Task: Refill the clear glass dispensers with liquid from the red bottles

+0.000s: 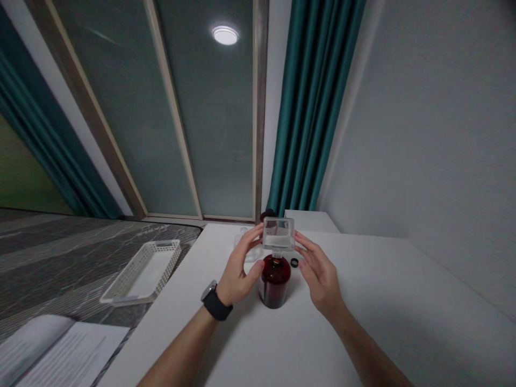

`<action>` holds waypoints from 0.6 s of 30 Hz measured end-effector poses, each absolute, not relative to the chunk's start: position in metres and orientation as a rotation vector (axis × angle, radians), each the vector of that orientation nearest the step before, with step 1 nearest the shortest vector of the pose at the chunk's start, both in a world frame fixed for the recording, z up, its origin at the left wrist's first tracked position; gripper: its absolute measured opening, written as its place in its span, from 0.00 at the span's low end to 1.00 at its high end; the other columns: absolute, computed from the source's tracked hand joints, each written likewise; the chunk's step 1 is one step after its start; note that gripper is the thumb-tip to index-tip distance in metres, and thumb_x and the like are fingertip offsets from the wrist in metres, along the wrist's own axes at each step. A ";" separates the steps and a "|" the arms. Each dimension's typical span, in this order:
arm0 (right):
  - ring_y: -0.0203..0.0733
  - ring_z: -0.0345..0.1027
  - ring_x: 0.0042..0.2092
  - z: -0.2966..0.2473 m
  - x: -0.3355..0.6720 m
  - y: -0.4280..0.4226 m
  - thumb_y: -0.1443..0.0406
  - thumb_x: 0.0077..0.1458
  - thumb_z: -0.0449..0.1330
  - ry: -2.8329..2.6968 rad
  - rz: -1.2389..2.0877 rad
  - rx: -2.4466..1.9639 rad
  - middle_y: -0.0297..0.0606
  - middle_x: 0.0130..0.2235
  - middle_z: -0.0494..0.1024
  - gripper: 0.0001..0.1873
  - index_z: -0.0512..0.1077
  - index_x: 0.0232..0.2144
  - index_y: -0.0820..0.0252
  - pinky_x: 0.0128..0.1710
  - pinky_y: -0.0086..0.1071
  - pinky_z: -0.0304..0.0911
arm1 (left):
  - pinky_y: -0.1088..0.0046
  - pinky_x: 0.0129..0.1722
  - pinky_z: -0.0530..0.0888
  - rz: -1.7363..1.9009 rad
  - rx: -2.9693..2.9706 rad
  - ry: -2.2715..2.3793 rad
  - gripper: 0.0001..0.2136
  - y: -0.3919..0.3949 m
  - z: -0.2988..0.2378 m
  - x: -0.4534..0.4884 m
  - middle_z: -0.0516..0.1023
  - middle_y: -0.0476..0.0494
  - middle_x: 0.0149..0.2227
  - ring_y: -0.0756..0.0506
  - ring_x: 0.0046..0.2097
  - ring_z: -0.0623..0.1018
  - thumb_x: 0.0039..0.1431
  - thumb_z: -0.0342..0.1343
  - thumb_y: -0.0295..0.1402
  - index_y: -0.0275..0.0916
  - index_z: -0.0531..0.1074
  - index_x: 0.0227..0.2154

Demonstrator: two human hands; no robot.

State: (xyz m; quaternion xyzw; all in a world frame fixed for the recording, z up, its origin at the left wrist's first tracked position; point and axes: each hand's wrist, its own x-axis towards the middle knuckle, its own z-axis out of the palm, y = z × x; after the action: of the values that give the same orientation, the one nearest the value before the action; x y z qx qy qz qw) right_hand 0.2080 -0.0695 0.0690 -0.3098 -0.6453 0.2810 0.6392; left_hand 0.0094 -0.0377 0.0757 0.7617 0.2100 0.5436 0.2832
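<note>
In the head view, the only 1 we have, our 2 bare hands meet at a clear container (pixel 278 228), which we hold neck down right above the mouth of a dark red bottle (pixel 274 285). The bottle stands upright on the white surface (pixel 371 301); whether the 2 necks touch, we cannot tell. Our left hand (pixel 237 271) grasps the container's left side with its fingertips, its thumb lower, close to the bottle's shoulder. Our right hand (pixel 324 277) supports the opposite side the same way, its thumb spread beside the bottle. A small black ring (pixel 294 263) lies just beside the bottle, near our right thumb.

To do this well, we would press evenly from both sides, line up the 2 necks, and hold the container level, since smooth clear walls may slip under fingertips alone. A thumb set against the bottle's shoulder would likely stop it from tipping.

As for writing, we make out no brand. A greyish patch on the bottle's side may be a label, but we cannot read it. The open book (pixel 76 355) at lower left shows rows of print, too blurred to read.
</note>
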 end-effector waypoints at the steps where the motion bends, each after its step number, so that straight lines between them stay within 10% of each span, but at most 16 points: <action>1: 0.53 0.61 0.64 0.069 0.208 -0.069 0.60 0.65 0.56 -1.471 0.637 -0.707 0.46 0.62 0.68 0.18 0.69 0.56 0.53 0.62 0.53 0.62 | 0.51 0.62 0.64 1.457 2.040 0.562 0.24 -0.038 0.076 0.010 0.58 0.35 0.67 0.35 0.66 0.60 0.67 0.50 0.40 0.43 0.58 0.63; 18: 0.52 0.58 0.65 0.068 0.210 -0.069 0.61 0.65 0.55 -1.488 0.657 -0.659 0.45 0.64 0.66 0.18 0.69 0.56 0.52 0.63 0.51 0.60 | 0.50 0.63 0.63 1.467 2.035 0.527 0.24 -0.038 0.075 0.009 0.58 0.35 0.67 0.34 0.67 0.59 0.67 0.50 0.40 0.43 0.58 0.63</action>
State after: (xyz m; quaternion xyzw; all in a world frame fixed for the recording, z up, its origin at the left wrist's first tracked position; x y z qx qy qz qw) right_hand 0.2105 -0.0690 0.0679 -0.2890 -0.6520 0.2881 0.6391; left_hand 0.0090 -0.0383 0.0754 0.7610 0.1971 0.5485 0.2849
